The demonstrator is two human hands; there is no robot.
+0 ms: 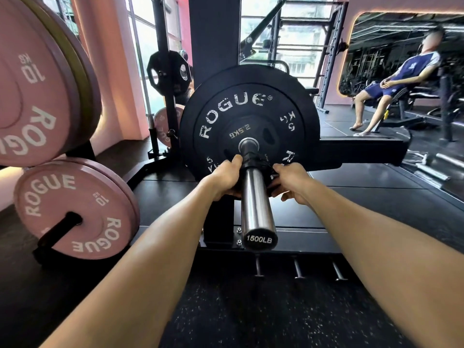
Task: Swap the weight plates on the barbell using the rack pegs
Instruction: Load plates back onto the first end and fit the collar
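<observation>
The chrome barbell sleeve (256, 204) points toward me, its end cap marked 1500LB. A black 5 kg Rogue plate (248, 109) sits on it, with a small black 2.5 kg plate (241, 134) in front. A black collar (253, 160) wraps the sleeve just in front of the small plate. My left hand (223, 178) grips the collar from the left. My right hand (288, 182) pinches the collar's right side. Both arms reach forward from the bottom of the view.
Pink 10 kg Rogue plates hang on rack pegs at left, a lower plate (75, 209) and an upper plate (37, 96). Black plates (170, 71) hang on a stand behind. A dark rack upright (213, 33) rises behind the barbell. A person (396, 81) reclines on a bench at right.
</observation>
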